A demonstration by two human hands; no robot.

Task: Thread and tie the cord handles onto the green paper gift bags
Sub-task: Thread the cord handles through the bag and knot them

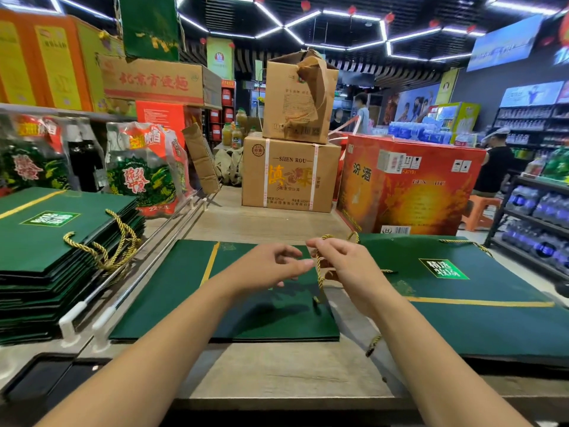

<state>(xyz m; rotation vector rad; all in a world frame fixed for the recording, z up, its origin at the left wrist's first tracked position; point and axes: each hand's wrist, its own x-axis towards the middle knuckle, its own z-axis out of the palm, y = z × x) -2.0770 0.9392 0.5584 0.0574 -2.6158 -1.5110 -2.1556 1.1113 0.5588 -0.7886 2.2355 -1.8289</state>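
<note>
The right hand [341, 261] pinches the gold cord [320, 277] over the green bag's [184, 288] right edge, the left hand [269, 268] beside it curls loose and empty, with bare table [277, 368] under both wrists.

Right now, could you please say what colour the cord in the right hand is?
The cord is gold; head view.
</note>
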